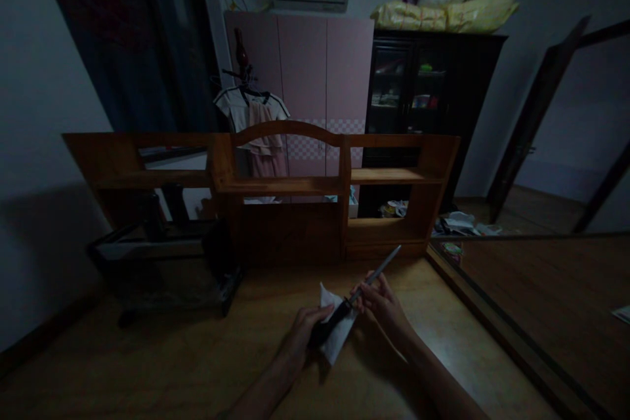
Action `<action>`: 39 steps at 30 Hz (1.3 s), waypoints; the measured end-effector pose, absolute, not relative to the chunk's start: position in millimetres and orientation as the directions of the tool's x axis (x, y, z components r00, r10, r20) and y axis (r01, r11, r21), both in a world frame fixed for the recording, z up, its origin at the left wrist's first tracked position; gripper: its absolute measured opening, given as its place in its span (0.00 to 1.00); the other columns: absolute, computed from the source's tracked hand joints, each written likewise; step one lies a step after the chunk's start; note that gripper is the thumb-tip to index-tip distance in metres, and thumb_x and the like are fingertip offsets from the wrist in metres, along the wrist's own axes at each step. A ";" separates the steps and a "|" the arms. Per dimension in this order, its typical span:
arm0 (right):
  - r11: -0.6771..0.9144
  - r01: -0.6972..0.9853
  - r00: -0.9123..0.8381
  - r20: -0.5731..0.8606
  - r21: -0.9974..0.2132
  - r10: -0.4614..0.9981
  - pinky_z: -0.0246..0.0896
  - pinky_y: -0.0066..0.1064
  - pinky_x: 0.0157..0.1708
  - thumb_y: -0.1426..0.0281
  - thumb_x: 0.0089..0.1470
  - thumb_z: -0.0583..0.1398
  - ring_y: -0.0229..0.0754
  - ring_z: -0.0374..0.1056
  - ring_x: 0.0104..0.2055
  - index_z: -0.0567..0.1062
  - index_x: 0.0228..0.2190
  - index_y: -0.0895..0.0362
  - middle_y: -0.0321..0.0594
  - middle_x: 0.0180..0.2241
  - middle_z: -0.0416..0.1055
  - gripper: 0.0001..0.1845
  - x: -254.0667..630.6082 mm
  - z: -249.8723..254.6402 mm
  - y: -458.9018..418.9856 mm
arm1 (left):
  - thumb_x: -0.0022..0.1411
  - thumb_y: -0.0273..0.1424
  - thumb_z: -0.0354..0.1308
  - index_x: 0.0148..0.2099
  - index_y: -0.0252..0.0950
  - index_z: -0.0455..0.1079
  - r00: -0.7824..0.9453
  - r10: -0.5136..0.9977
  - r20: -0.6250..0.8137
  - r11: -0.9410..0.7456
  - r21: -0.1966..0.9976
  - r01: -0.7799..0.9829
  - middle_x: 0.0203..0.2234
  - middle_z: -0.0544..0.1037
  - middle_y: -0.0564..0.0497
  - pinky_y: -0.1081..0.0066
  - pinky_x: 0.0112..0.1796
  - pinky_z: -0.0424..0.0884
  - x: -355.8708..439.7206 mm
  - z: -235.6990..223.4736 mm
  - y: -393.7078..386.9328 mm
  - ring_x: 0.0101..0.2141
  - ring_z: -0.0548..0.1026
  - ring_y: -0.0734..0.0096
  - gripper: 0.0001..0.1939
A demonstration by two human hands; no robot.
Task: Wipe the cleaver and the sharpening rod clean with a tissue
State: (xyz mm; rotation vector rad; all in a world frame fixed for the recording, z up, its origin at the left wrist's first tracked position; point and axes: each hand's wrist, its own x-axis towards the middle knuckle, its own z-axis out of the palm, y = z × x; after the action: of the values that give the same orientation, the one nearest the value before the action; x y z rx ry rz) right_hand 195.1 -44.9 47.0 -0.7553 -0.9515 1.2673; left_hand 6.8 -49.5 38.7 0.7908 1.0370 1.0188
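A honing steel (378,273), with a long thin grey rod and a black handle, is held at a slant above the wooden desk, its tip pointing up and to the right. My left hand (301,335) is closed around the black handle, together with a white wipe (339,339) that spreads out beneath it. The fingers of my right hand (381,305) pinch the rod just above the handle. To the left stands a dark knife-block-like rack (162,275) with black handles sticking up; dim light hides its details.
The wooden desktop (246,374) carries a wooden shelf unit (280,187) along its back edge. A raised dark strip (492,321) runs down the right side. Behind are pink wardrobes (302,72), a black cabinet (438,98) and a hanging shirt (236,105).
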 end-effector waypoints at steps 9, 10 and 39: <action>0.253 -0.348 0.202 0.191 -0.903 0.961 0.58 0.27 0.23 0.58 0.46 0.65 0.36 0.66 0.23 0.65 0.34 0.51 0.34 0.27 0.73 0.17 204.6 51.7 -42.7 | 0.39 0.42 0.70 0.27 0.32 0.74 0.162 0.950 -0.266 0.306 0.893 -0.331 0.24 0.76 0.49 0.72 0.31 0.62 7.1 36.0 -49.0 0.28 0.72 0.65 0.19; 0.258 -0.351 0.212 0.192 -0.900 0.958 0.57 0.27 0.23 0.58 0.47 0.65 0.36 0.66 0.24 0.66 0.34 0.51 0.34 0.27 0.73 0.17 205.0 52.2 -42.7 | 0.38 0.41 0.70 0.27 0.32 0.74 0.157 0.951 -0.266 0.305 0.894 -0.330 0.23 0.75 0.50 0.72 0.30 0.62 7.0 35.3 -48.8 0.27 0.72 0.66 0.18; 0.157 -0.354 0.084 0.136 -0.922 0.987 0.58 0.25 0.23 0.60 0.47 0.65 0.34 0.64 0.22 0.69 0.31 0.54 0.34 0.26 0.72 0.14 196.8 48.1 -45.2 | 0.44 0.39 0.68 0.28 0.29 0.76 0.314 0.918 -0.242 0.349 0.868 -0.354 0.24 0.77 0.47 0.73 0.28 0.60 8.7 39.6 -52.1 0.25 0.71 0.68 0.17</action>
State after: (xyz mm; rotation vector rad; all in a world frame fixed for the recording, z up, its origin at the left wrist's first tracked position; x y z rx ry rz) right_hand 196.8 -45.2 48.1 -0.8584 -0.9638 1.2114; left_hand 8.7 -52.1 39.6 0.8035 0.8551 0.9689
